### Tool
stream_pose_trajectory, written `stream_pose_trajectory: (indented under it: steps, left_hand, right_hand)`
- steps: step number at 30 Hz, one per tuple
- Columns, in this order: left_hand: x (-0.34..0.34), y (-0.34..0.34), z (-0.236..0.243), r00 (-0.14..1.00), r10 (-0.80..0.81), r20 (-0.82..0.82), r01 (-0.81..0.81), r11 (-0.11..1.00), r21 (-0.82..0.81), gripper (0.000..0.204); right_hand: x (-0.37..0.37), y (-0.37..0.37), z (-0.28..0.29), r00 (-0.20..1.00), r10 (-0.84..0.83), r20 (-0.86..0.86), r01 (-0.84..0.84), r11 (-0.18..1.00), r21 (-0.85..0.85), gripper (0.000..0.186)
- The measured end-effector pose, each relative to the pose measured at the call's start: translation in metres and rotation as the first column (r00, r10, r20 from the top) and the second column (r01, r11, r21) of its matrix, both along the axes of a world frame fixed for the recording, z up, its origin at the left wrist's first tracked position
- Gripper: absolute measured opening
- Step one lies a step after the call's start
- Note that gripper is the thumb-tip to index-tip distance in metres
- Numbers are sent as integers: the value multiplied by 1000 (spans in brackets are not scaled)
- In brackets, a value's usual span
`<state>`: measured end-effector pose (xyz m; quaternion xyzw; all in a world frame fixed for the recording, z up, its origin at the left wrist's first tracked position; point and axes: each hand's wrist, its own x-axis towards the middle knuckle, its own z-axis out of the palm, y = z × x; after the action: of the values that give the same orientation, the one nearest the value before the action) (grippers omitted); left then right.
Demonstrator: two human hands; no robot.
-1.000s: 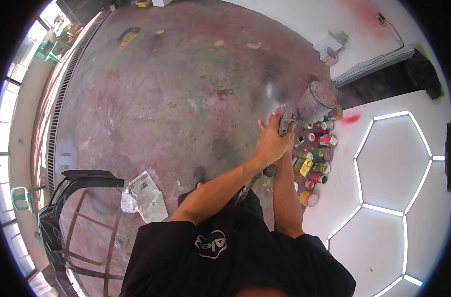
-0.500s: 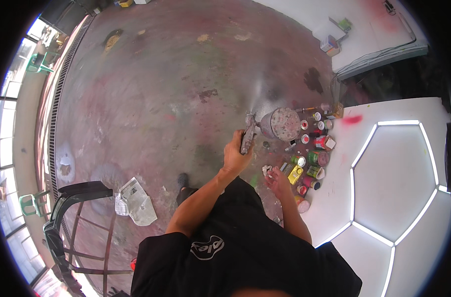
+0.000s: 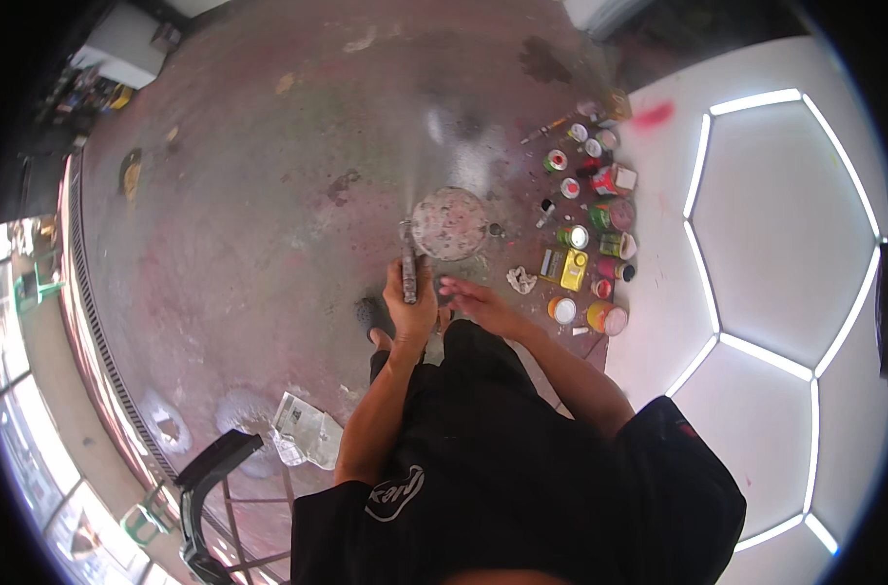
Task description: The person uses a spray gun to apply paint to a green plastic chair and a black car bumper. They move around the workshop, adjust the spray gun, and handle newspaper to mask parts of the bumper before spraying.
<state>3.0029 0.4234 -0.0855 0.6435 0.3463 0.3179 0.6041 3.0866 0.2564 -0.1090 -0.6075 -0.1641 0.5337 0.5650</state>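
Observation:
My left hand point(image 3: 412, 310) is closed round the handle of a paint-spattered spray gun point(image 3: 410, 261). The gun's round cup point(image 3: 450, 224), its top speckled grey and pink, sits just right of the handle. Pale streaks of mist show ahead of the nozzle, above the stained floor. Close to the right of my left hand is my right hand point(image 3: 480, 304), with nothing in it and its fingers stretched toward the gun. A crumpled white rag point(image 3: 521, 281) lies on the floor beyond my right hand's fingers, next to a yellow tin point(image 3: 574, 270).
Several paint cans, among them a green can point(image 3: 613, 214), stand along a white wall point(image 3: 756, 224) with glowing hexagonal light strips. A black curved car part point(image 3: 215, 463) rests on a metal stand at lower left, beside newspaper point(image 3: 308, 429). A floor grate point(image 3: 108, 336) runs along the left.
The view has turned, so the cans sit farther up and left. My right hand has left the cans and come beside my left hand. The gun stays in my left hand.

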Motion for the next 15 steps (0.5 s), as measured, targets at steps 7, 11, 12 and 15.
stream_pose_trajectory:
  steps: [7,11,12,15]
  left_hand:
    - [-34,39,-9,998,-48,-42,40,985,-166,22]
    - [-45,52,18,996,-78,-41,62,947,-316,21]
    - [-50,55,18,993,-100,-62,74,941,-330,21]
    - [-66,74,7,989,-122,-85,100,970,-223,20]
  right_hand:
    - [-40,84,8,970,240,36,-237,968,-78,32]
    - [-50,103,25,896,369,247,-306,916,-260,31]
    - [-54,107,23,889,362,281,-298,923,-244,31]
    - [-72,118,22,889,308,339,-246,946,-213,32]
